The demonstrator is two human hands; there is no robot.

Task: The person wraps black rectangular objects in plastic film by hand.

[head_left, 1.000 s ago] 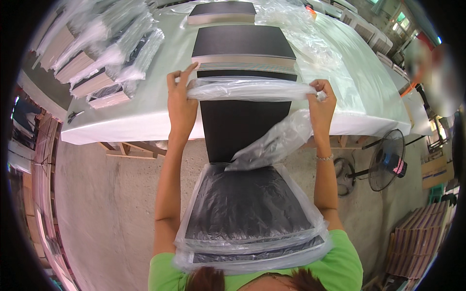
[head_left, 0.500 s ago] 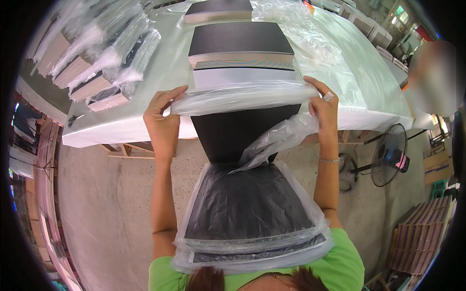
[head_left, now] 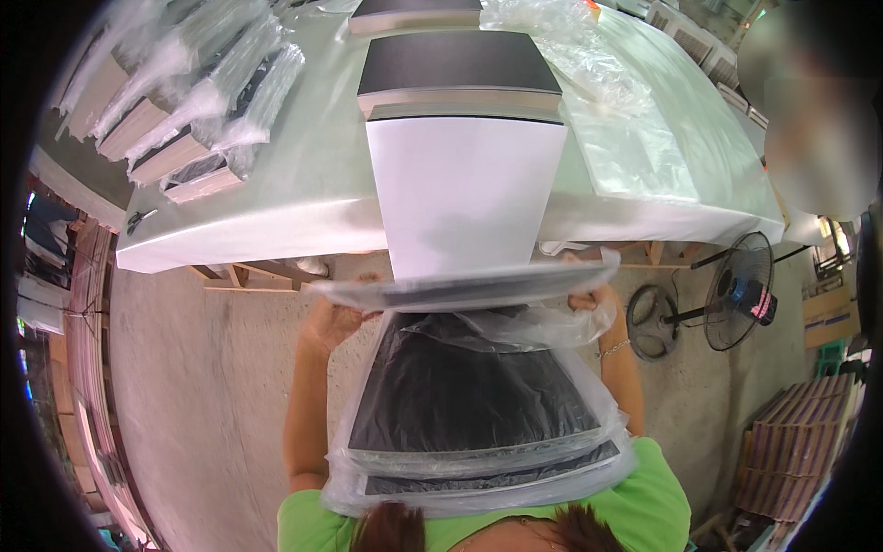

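Both of my hands grip the ends of a clear plastic bag (head_left: 478, 287) with a dark flat sheet inside, held low in front of me. My left hand (head_left: 342, 320) pinches its left end, fingers partly hidden behind the plastic. At the right end my right hand (head_left: 593, 299) is closed on it, and a loose flap of plastic hangs by the wrist. Just behind the bag, a white sheet (head_left: 464, 184) slants down from a black-topped stack (head_left: 460, 66) on the table. Bagged black sheets (head_left: 474, 391) lie against my front, below my hands.
Plastic-wrapped stacks (head_left: 175, 138) fill the left of the cloth-covered table (head_left: 303, 170). Small scissors (head_left: 140, 221) lie near its left corner. Loose clear plastic (head_left: 635, 138) is spread on the right. A standing fan (head_left: 736, 294) is at right, and a blurred person (head_left: 819, 138) beyond.
Both hands have come down and toward me with the bag, which now has a dark sheet inside. The black sheet that hung behind it no longer shows there; a white one does.
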